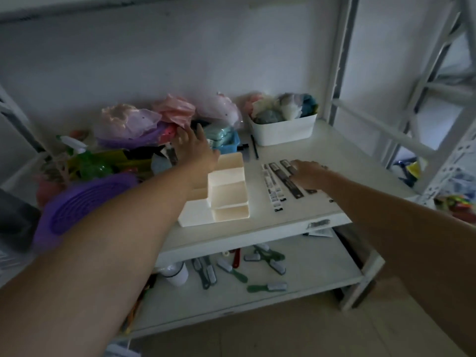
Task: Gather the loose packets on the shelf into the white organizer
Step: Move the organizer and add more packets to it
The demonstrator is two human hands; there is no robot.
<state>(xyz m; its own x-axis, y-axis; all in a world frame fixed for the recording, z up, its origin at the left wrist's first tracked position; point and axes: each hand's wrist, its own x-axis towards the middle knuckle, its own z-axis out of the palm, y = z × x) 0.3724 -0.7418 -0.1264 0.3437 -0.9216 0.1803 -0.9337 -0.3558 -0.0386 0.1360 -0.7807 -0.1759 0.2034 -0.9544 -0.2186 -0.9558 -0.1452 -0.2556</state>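
Observation:
A white stepped organizer [226, 194] with several open compartments stands on the white shelf [334, 161]. To its right lie several long dark packets [279, 176] and a row of small black-and-white ones [273, 194]. My right hand [307, 173] rests flat on the dark packets, fingers spread. My left hand [194, 148] hovers open above the organizer's far left corner, holding nothing, near a pile of plastic bags.
A white bin [283, 132] full of bags stands at the back right. Pink and purple bags [144, 122], a green spray bottle [87, 161] and a purple basket [85, 204] crowd the left. Brushes [231, 269] lie on the lower shelf. Another packet [318, 224] hangs at the shelf's front edge.

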